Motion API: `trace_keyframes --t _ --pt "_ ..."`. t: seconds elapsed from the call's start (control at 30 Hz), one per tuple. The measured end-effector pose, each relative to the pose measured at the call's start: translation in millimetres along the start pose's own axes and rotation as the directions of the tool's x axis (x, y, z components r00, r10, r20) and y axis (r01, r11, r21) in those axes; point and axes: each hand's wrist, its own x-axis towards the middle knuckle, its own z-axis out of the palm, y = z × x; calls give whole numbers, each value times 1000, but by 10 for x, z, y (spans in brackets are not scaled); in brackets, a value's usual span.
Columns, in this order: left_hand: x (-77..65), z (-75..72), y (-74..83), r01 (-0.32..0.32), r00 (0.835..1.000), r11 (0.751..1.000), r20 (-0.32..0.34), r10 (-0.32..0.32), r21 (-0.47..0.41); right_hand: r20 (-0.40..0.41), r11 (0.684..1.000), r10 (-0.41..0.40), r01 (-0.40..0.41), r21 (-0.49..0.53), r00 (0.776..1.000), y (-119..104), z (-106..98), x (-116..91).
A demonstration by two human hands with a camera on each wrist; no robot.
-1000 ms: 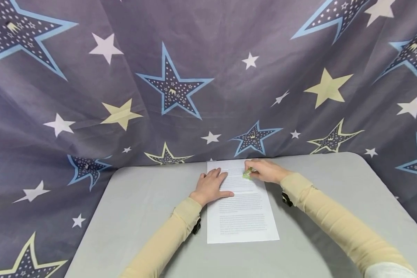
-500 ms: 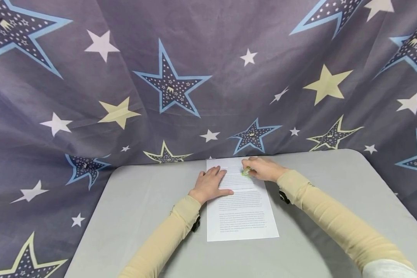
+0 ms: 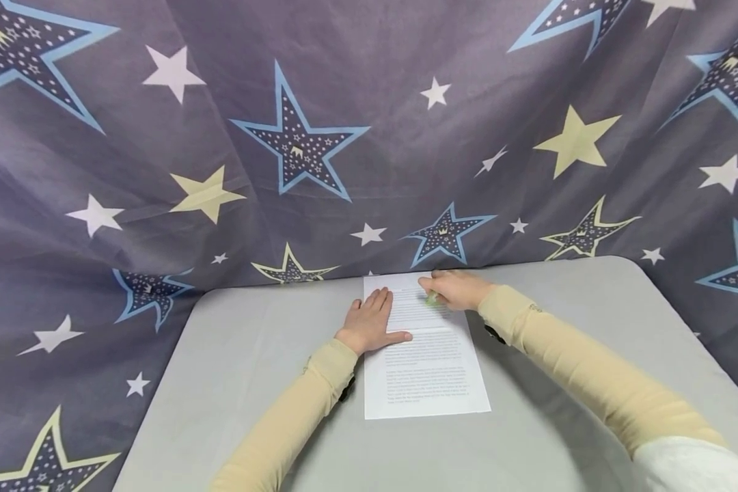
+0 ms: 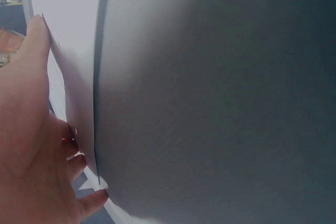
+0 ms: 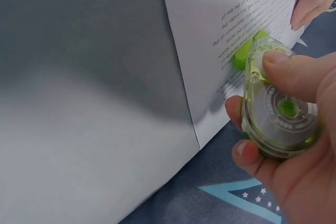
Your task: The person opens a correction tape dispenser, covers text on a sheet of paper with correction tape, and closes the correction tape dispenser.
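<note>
Paper (image 3: 427, 403), one printed sheet, lies on one grey table (image 3: 264, 389), its far end close to the starred cloth (image 3: 400, 137) behind. Head view: my left hand (image 3: 369, 324) rests flat over the sheet's left edge, fingers side by side and thumb held out, covering part of the print. My right hand (image 3: 461, 290) pinches one tape roller (image 3: 432, 298) at the upper right part of the sheet; my own fingers stand in the way, so only a green scrap of it shows. Two beige sleeves (image 3: 295, 417) reach in from below, with one white stretch of cloth (image 3: 691, 465) higher on my right arm. Left wrist view: my left thumb and fingers line the left side, shaded table surface fills most of the rest, and a fingertip of my right hand enters at the margin. Right wrist view: the roller appears more fully, with its clear case, one green hub (image 5: 289, 107) and one green flap (image 5: 244, 56) by the printed lines, my thumb on the near face; whether its tip touches the sheet, I cannot tell
</note>
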Motion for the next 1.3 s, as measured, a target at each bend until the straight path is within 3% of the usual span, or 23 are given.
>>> trace_keyframes --t 0.17,0.43,0.8,1.3 --pt "22 18 -27 28 999 999 36 -28 17 56 999 20 -19 -29 998 -26 -28 48" --pt "25 9 7 24 999 999 42 -26 43 84 998 7 -2 -59 996 -5 -20 16" --pt "12 -10 13 35 998 999 52 -37 38 113 999 47 -46 -10 992 40 -60 -55" --pt "10 -29 41 31 997 999 70 -33 19 48 999 36 -36 5 998 172 -60 -259"
